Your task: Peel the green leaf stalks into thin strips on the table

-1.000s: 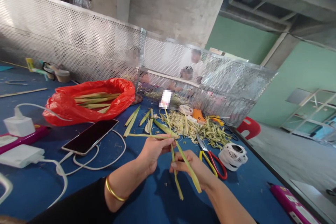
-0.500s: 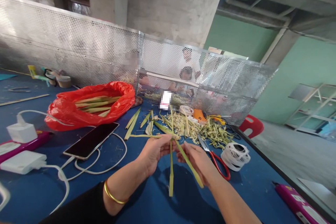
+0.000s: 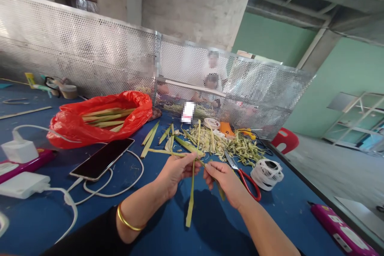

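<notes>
Several green leaf strips (image 3: 105,117) inside red plastic bag (image 3: 75,126).

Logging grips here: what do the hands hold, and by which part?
Left hand pinches a long leaf strip near its middle, lower end hanging free; right hand pinches a second strip toward its lower end.

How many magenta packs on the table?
2. One magenta pack lies at far left, beside the white charger; the other pack lies at the near right edge of the table. More may be hidden out of frame.
</notes>
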A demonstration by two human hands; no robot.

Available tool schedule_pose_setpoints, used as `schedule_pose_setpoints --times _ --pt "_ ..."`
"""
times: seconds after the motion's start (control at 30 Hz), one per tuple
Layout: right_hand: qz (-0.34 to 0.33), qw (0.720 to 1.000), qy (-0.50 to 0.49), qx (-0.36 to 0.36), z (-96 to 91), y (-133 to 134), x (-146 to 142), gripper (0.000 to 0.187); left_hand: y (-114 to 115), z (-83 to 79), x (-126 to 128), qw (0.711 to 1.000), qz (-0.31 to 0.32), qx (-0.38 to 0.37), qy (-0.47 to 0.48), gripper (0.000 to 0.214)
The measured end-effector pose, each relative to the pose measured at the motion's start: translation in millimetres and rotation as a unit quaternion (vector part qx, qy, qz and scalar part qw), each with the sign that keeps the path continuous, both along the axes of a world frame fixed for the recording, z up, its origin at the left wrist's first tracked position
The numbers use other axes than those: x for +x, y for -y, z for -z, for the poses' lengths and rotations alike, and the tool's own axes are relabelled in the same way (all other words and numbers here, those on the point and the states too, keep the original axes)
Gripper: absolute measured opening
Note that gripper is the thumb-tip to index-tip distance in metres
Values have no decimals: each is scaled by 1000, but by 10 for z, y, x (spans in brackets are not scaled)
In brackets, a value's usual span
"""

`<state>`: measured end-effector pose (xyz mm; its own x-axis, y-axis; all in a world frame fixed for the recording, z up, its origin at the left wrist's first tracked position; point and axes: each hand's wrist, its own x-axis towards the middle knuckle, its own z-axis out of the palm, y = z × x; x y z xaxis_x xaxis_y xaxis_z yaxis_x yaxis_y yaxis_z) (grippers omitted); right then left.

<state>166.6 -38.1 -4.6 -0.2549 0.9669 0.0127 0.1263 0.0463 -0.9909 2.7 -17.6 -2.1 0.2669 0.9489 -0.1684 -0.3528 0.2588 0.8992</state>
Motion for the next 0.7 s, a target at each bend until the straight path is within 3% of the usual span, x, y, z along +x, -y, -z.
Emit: schedule_pose_setpoints --times 0.23,0.43,0.57,0.63,0.7 --pt "89 989 61 98 17 -48 14 30 25 19 48 998 14 19 -51 28" --pt "104 991 -8 79 16 -36 -61 25 82 91 107 993 89 2 -73 34" --pt "124 985 34 113 62 -42 -70 28 92 109 127 992 93 21 -83 26" --pt "163 968 107 161 97 -51 -38 30 101 85 132 991 89 31 -92 22" --pt "238 921 188 246 111 -48 0 27 113 56 138 992 67 35 -103 18"
